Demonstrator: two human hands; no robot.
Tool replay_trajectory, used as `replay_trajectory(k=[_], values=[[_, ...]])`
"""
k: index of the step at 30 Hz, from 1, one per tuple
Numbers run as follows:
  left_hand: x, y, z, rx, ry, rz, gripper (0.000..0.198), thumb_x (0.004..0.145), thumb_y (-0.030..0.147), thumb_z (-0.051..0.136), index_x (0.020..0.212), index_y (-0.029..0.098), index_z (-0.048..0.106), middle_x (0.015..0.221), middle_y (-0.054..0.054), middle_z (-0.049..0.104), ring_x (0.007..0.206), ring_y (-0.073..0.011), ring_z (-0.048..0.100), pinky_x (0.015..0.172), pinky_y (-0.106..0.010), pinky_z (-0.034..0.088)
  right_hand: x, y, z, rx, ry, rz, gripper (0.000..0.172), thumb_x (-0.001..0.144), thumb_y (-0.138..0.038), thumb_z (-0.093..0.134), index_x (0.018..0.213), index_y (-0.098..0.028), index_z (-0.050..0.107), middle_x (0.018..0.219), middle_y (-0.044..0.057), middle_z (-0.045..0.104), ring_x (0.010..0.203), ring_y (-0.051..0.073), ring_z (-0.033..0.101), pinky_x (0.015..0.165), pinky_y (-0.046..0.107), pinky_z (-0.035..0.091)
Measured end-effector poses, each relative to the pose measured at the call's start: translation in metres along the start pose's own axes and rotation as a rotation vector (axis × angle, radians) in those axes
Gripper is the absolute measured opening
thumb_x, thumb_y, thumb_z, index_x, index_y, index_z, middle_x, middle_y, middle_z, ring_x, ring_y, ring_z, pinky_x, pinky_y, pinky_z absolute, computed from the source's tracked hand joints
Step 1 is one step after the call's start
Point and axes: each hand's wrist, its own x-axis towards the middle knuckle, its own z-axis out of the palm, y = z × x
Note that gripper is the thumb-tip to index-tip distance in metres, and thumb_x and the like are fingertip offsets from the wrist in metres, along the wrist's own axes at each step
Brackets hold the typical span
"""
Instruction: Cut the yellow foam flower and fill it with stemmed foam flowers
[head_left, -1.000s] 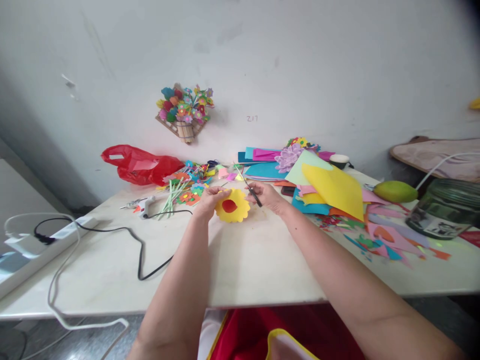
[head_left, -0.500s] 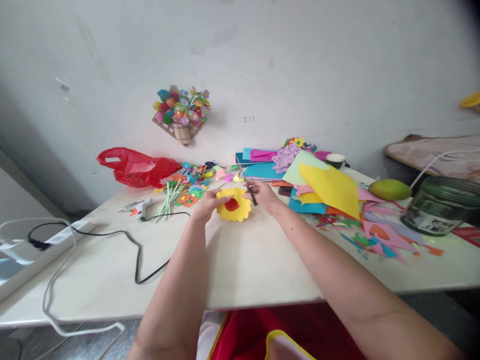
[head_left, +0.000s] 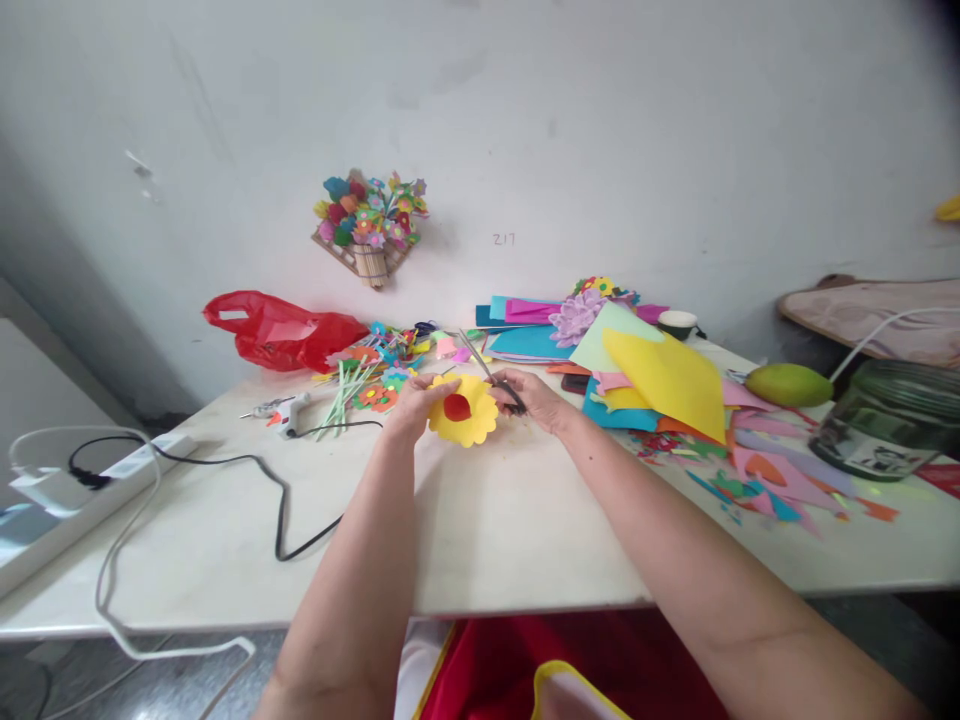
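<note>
A yellow scalloped foam flower point(head_left: 475, 425) with a red centre point(head_left: 457, 407) is pinched at its left edge by my left hand point(head_left: 417, 404), thumb on top. My right hand point(head_left: 531, 397) is closed on a pair of scissors point(head_left: 474, 352), whose blades point up and to the left, just beyond the flower's upper right edge. Fingertips of the right hand are close to the flower's right side; I cannot tell whether they touch it. Both hands are above the table point(head_left: 517, 530).
On the left lie a glue gun point(head_left: 293, 414), its black cord, a power strip point(head_left: 142, 463), green stems point(head_left: 342, 398) and a red plastic bag point(head_left: 289, 335). Coloured foam sheets point(head_left: 667, 375), scraps point(head_left: 784, 480), a green mango point(head_left: 788, 384) and a glass jar point(head_left: 889, 420) occupy the right.
The flower has tilted and shifted slightly left in my left hand. The scissors have swung so their blades lean further left, away from upright. My view has turned a little.
</note>
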Motion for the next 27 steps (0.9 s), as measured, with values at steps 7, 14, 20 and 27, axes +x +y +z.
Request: replay_trajectory(k=[7, 14, 20, 27], values=[[-0.0006, 0.0001, 0.0003, 0.017, -0.006, -0.016, 0.032, 0.051, 0.036, 0.082, 0.054, 0.015, 0.058, 0.053, 0.000, 0.060, 0.045, -0.0109, 0.054, 0.045, -0.022, 0.040, -0.0053, -0.0027, -0.0037, -0.114, -0.183, 0.036, 0.027, 0.073, -0.042, 0.062, 0.076, -0.016, 0.055, 0.054, -0.005, 0.051, 0.045, 0.006, 0.047, 0.040, 0.019, 0.026], [-0.0013, 0.0020, 0.0023, 0.016, 0.010, 0.001, 0.036, 0.050, 0.033, 0.082, 0.052, 0.015, 0.051, 0.051, 0.002, 0.056, 0.043, -0.0085, 0.051, 0.043, -0.020, 0.037, -0.0051, -0.0024, -0.0038, -0.159, -0.228, 0.000, 0.025, 0.075, -0.039, 0.059, 0.077, -0.016, 0.054, 0.059, -0.004, 0.054, 0.047, 0.006, 0.049, 0.043, 0.019, 0.030], [0.0000, 0.0014, 0.0017, 0.043, 0.051, 0.015, 0.034, 0.049, 0.032, 0.081, 0.051, 0.015, 0.052, 0.049, 0.003, 0.054, 0.043, -0.0082, 0.049, 0.044, -0.021, 0.037, -0.0073, -0.0058, -0.0040, -0.228, -0.217, -0.008, 0.029, 0.076, -0.043, 0.058, 0.084, -0.015, 0.055, 0.058, -0.003, 0.055, 0.046, 0.007, 0.048, 0.041, 0.019, 0.026], [-0.0015, 0.0037, 0.0030, 0.060, 0.043, 0.017, 0.033, 0.050, 0.032, 0.082, 0.052, 0.016, 0.053, 0.049, 0.003, 0.054, 0.043, -0.0092, 0.050, 0.045, -0.022, 0.037, -0.0061, -0.0066, -0.0044, -0.224, -0.226, 0.021, 0.031, 0.072, -0.042, 0.064, 0.085, -0.015, 0.056, 0.058, -0.003, 0.056, 0.046, 0.008, 0.049, 0.043, 0.019, 0.032]])
